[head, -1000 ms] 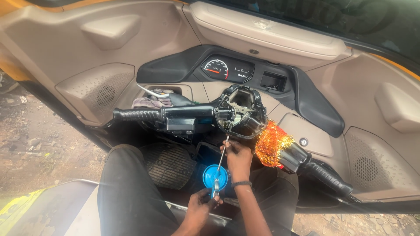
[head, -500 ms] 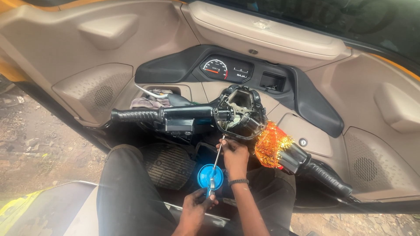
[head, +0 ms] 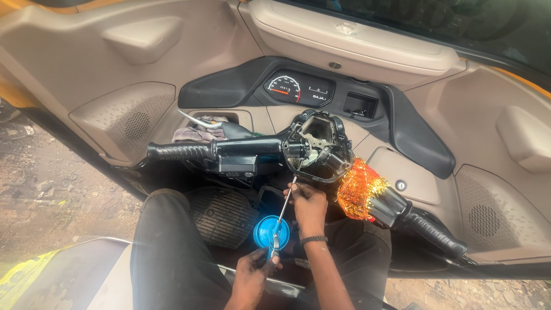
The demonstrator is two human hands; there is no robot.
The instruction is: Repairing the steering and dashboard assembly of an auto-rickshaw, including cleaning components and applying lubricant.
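My left hand point(head: 252, 274) grips the handle end of a long thin screwdriver point(head: 284, 211), low in the view between my knees. My right hand point(head: 307, 204), with a dark band on the wrist, pinches the shaft near its tip. The tip points up into the opened black handlebar housing point(head: 318, 143), whose inner parts are exposed. A round blue lid-like object point(head: 265, 231) lies just behind the shaft, near the floor.
A black handlebar has its left grip point(head: 178, 151) and right grip point(head: 436, 234) in view, and orange tinsel point(head: 357, 188) is wrapped by the right side. Behind it are a dashboard gauge point(head: 286, 88) and beige panels. A cloth point(head: 195, 134) lies in a recess, and a ribbed floor mat point(head: 221, 215) lies below.
My left hand and the screwdriver handle have shifted slightly left; my right hand stays on the shaft below the housing.
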